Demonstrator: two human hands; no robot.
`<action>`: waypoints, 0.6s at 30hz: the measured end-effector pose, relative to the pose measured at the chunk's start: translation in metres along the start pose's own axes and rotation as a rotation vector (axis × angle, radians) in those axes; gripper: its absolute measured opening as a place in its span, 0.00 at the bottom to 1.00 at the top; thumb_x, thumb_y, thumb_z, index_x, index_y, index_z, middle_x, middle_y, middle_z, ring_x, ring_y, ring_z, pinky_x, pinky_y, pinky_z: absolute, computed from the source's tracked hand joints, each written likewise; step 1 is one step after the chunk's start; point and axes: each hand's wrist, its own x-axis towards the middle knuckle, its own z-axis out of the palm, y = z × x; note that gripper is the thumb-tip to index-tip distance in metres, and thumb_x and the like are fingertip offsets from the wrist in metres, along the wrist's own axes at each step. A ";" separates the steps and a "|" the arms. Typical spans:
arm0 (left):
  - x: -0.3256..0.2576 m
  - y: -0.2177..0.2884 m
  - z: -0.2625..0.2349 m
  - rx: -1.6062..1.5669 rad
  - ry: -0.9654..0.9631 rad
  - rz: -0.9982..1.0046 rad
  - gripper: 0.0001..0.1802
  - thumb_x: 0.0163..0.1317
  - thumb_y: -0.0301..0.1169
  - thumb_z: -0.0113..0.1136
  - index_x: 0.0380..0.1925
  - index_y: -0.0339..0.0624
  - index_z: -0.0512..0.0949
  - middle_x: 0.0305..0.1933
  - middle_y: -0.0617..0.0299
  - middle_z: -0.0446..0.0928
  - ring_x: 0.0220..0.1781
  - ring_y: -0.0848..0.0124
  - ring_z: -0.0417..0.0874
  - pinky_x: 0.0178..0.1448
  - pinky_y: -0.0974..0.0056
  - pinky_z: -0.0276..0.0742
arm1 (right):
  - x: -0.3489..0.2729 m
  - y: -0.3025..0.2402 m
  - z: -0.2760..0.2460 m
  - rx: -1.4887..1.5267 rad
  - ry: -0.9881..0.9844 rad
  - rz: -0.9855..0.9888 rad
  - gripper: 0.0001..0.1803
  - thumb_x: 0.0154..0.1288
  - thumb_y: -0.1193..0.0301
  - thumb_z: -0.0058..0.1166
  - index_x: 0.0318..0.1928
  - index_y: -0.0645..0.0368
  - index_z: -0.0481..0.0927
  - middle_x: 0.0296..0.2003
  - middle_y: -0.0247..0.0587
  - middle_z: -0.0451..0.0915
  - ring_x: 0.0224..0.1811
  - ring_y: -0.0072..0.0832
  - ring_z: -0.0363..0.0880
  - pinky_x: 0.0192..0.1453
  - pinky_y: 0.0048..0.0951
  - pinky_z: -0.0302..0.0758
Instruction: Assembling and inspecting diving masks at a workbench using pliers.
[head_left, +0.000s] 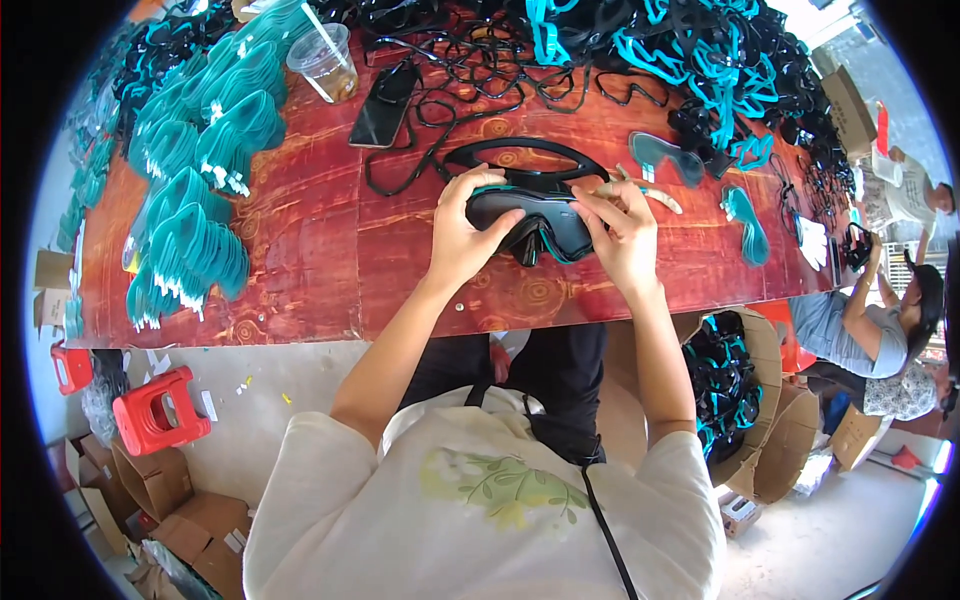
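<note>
Between my two hands is a black diving mask (568, 236) with a dark lens, teal edging and a nose pocket, held just over the near part of the table. My left hand (466, 226) grips its left end, thumb across the front of the lens. At the upper right rim, the fingers and thumb of my right hand (622, 228) pinch the mask's edge; whether something small sits between them cannot be made out. The black strap (525, 148) loops up behind the mask. A pale, thin curved strip (655, 192) lies just beyond my right hand.
Stacked teal lens pieces (205, 245) cover the red wooden table's (310, 240) left side. A drink cup (325, 65) and a phone (385, 108) stand beyond my hands. Black and teal mask parts (700, 60) heap at the far right. A co-worker (880, 320) works at right.
</note>
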 end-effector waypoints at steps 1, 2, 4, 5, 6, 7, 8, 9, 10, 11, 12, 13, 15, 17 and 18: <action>0.000 0.001 0.000 -0.007 -0.003 0.000 0.23 0.46 0.29 0.75 0.43 0.39 0.78 0.49 0.54 0.80 0.62 0.55 0.75 0.64 0.54 0.68 | 0.001 -0.001 -0.001 -0.023 -0.015 -0.033 0.15 0.50 0.77 0.68 0.42 0.53 0.87 0.35 0.35 0.77 0.33 0.30 0.77 0.36 0.29 0.76; -0.001 0.002 0.000 -0.015 -0.006 0.001 0.23 0.46 0.29 0.75 0.43 0.39 0.77 0.49 0.54 0.80 0.62 0.55 0.75 0.64 0.54 0.68 | 0.001 0.000 0.000 -0.022 -0.019 -0.028 0.15 0.50 0.77 0.68 0.42 0.53 0.87 0.35 0.35 0.77 0.33 0.30 0.77 0.36 0.29 0.76; -0.001 0.000 0.000 -0.039 -0.001 -0.010 0.23 0.46 0.29 0.75 0.43 0.39 0.77 0.49 0.54 0.80 0.62 0.56 0.76 0.64 0.55 0.69 | 0.002 0.000 0.000 -0.017 -0.021 -0.092 0.16 0.50 0.77 0.68 0.42 0.52 0.87 0.36 0.34 0.77 0.35 0.31 0.77 0.36 0.29 0.75; -0.001 0.000 0.000 -0.063 0.006 -0.014 0.23 0.46 0.29 0.75 0.43 0.39 0.77 0.49 0.54 0.80 0.61 0.57 0.76 0.63 0.56 0.69 | 0.002 0.001 0.000 -0.018 -0.026 -0.087 0.16 0.50 0.77 0.68 0.42 0.52 0.87 0.36 0.34 0.77 0.35 0.31 0.77 0.36 0.29 0.75; -0.002 0.000 0.000 -0.065 0.005 -0.021 0.23 0.46 0.29 0.75 0.43 0.39 0.77 0.49 0.54 0.80 0.61 0.57 0.76 0.63 0.56 0.69 | 0.002 0.002 -0.001 -0.021 -0.034 -0.102 0.16 0.50 0.77 0.67 0.42 0.52 0.87 0.36 0.34 0.77 0.34 0.31 0.76 0.36 0.29 0.75; -0.002 0.001 -0.001 -0.072 0.005 -0.022 0.23 0.46 0.28 0.76 0.43 0.39 0.77 0.49 0.54 0.80 0.61 0.57 0.76 0.63 0.56 0.70 | 0.003 0.003 -0.001 -0.022 -0.041 -0.120 0.16 0.50 0.77 0.67 0.42 0.52 0.87 0.36 0.34 0.76 0.34 0.31 0.76 0.36 0.30 0.75; -0.002 0.001 -0.001 -0.078 0.006 -0.024 0.23 0.46 0.28 0.76 0.43 0.39 0.77 0.49 0.54 0.80 0.60 0.58 0.77 0.63 0.57 0.70 | 0.003 0.003 -0.001 -0.019 -0.045 -0.119 0.16 0.50 0.77 0.67 0.42 0.52 0.87 0.36 0.34 0.76 0.34 0.31 0.76 0.36 0.30 0.75; -0.002 0.002 -0.002 -0.078 0.007 -0.029 0.23 0.46 0.28 0.76 0.43 0.39 0.77 0.49 0.54 0.80 0.60 0.58 0.77 0.63 0.57 0.70 | 0.002 0.003 -0.002 -0.040 -0.056 -0.118 0.16 0.50 0.76 0.67 0.42 0.51 0.87 0.35 0.34 0.76 0.34 0.31 0.76 0.37 0.30 0.76; -0.003 0.002 -0.002 -0.095 0.006 -0.029 0.23 0.45 0.28 0.76 0.43 0.39 0.77 0.49 0.54 0.80 0.60 0.58 0.77 0.62 0.57 0.71 | 0.001 0.003 -0.001 -0.061 -0.066 -0.118 0.15 0.51 0.76 0.67 0.42 0.51 0.87 0.35 0.34 0.76 0.34 0.31 0.77 0.37 0.31 0.76; -0.003 0.002 -0.002 -0.113 0.004 -0.030 0.24 0.45 0.28 0.76 0.43 0.38 0.77 0.49 0.54 0.80 0.60 0.59 0.77 0.62 0.58 0.71 | 0.002 0.001 -0.002 -0.060 -0.070 -0.116 0.15 0.51 0.76 0.67 0.42 0.51 0.87 0.35 0.34 0.76 0.34 0.31 0.77 0.37 0.31 0.76; -0.003 0.002 -0.001 -0.113 0.005 -0.034 0.24 0.45 0.28 0.76 0.43 0.38 0.77 0.49 0.54 0.80 0.60 0.59 0.77 0.62 0.58 0.71 | 0.004 -0.002 -0.004 -0.074 -0.081 -0.086 0.16 0.50 0.78 0.67 0.42 0.53 0.87 0.35 0.35 0.78 0.34 0.31 0.77 0.37 0.30 0.75; -0.004 0.002 -0.001 -0.125 0.015 -0.053 0.24 0.45 0.28 0.77 0.42 0.38 0.77 0.48 0.54 0.80 0.58 0.59 0.78 0.62 0.58 0.71 | 0.005 -0.005 -0.005 -0.087 -0.093 -0.055 0.16 0.50 0.80 0.68 0.42 0.55 0.87 0.34 0.35 0.79 0.35 0.31 0.77 0.37 0.29 0.74; -0.004 0.002 0.000 -0.138 0.024 -0.076 0.24 0.44 0.28 0.77 0.42 0.38 0.77 0.48 0.54 0.80 0.57 0.60 0.79 0.61 0.58 0.71 | 0.006 -0.008 -0.005 -0.106 -0.088 -0.067 0.16 0.50 0.78 0.68 0.42 0.56 0.87 0.35 0.36 0.79 0.35 0.32 0.77 0.38 0.30 0.75; -0.003 0.003 -0.001 -0.110 0.029 -0.054 0.24 0.44 0.27 0.77 0.41 0.38 0.77 0.48 0.54 0.80 0.55 0.61 0.79 0.60 0.59 0.72 | 0.007 -0.013 -0.004 -0.123 -0.082 -0.080 0.16 0.49 0.77 0.69 0.42 0.56 0.86 0.35 0.36 0.78 0.35 0.33 0.77 0.39 0.31 0.75; -0.003 0.002 -0.001 -0.110 0.029 -0.057 0.24 0.44 0.27 0.77 0.41 0.38 0.77 0.48 0.54 0.80 0.55 0.61 0.79 0.60 0.59 0.72 | 0.008 -0.018 -0.004 -0.164 -0.066 -0.083 0.15 0.50 0.72 0.70 0.41 0.55 0.86 0.35 0.35 0.77 0.35 0.33 0.77 0.39 0.32 0.75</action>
